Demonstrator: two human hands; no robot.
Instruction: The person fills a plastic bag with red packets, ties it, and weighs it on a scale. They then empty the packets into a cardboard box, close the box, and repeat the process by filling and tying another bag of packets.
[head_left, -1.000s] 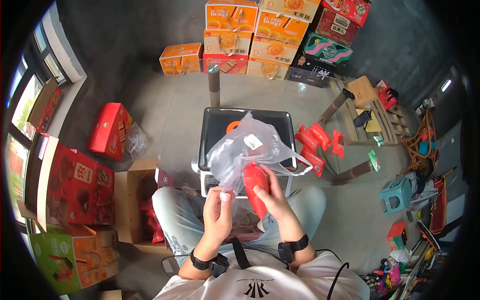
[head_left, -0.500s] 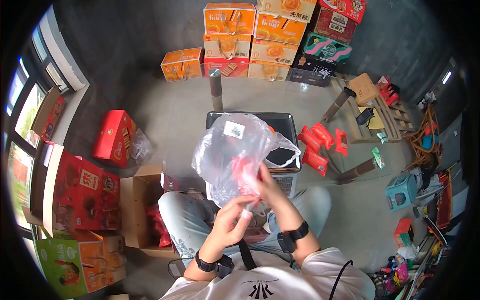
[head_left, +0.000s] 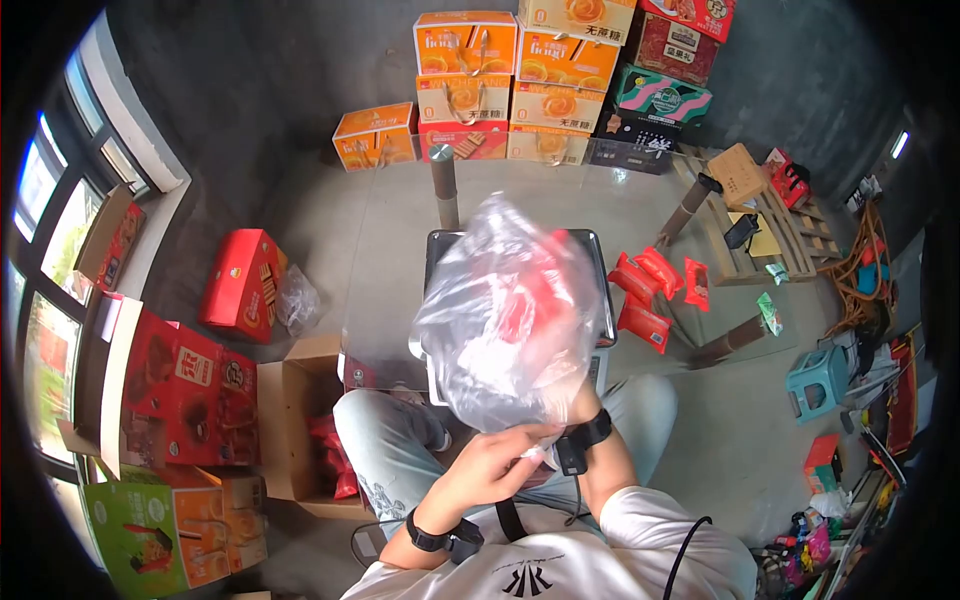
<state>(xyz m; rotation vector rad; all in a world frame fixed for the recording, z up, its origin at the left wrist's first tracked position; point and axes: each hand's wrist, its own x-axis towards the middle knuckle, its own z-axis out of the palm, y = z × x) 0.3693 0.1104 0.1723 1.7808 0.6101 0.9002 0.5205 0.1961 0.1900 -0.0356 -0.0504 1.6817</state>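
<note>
Having moved right hand (head_left: 562, 362) deeper into translucent, crinkled plastic bag (head_left: 468, 325) since the earlier frame, with red, glossy packet (head_left: 528, 302) inside, keep left hand (head_left: 490, 467) pinched on near edge to steady the mouth; cannot tell right-hand grip through film.

A clear plastic bag (head_left: 475, 330) is held at its mouth by the left hand (head_left: 500, 465), close to the right wrist. The right hand (head_left: 562, 362) is enclosed by the bag, and a red packet (head_left: 532, 300) is seen through the plastic near it; the grip is blurred. A scale (head_left: 439, 252) is partly covered by the bag. Four other red packets (head_left: 645, 324) are spread to the right on the glass tabletop (head_left: 390, 240).
</note>
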